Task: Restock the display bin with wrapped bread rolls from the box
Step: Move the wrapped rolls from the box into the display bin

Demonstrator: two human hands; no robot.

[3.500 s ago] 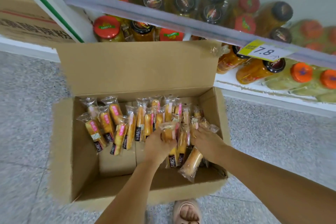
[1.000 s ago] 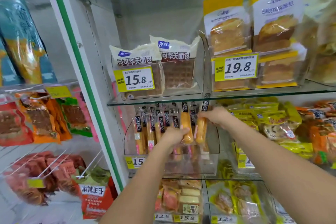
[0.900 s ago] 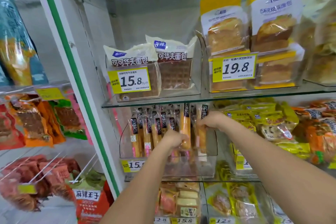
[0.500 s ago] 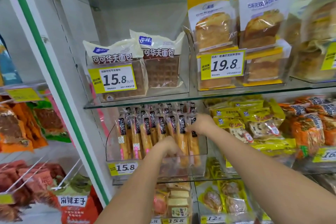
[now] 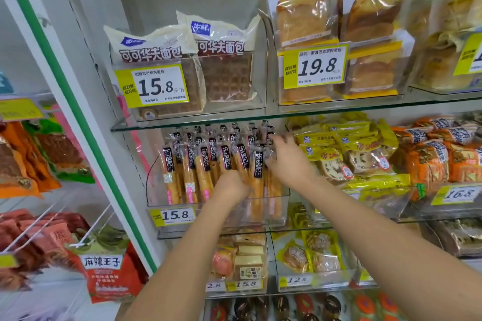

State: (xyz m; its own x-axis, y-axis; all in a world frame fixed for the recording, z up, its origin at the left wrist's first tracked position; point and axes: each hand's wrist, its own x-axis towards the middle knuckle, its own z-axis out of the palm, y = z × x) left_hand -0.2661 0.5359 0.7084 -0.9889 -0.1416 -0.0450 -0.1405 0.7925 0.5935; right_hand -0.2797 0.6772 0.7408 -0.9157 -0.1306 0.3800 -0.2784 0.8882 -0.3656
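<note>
A second ago both hands were lowering rolls into the display bin (image 5: 260, 216). Now those wrapped bread rolls (image 5: 203, 169) stand upright at the row's right end, between the two hands. The right hand (image 5: 285, 161) has its fingers spread, tips touching the wrapper tops. The left hand (image 5: 230, 186) is curled against the rolls lower down; whether it pinches one I cannot tell. This batch looks placed, so a trip back to the box, out of view, seems due. A glass shelf (image 5: 198, 118) runs just above the hands, with yellow packets (image 5: 347, 143) right of the right hand and a price tag (image 5: 176, 215) below and left of the left wrist.

Left hand (image 5: 230, 186) perhaps curled, right (image 5: 285, 157) splayed
</note>
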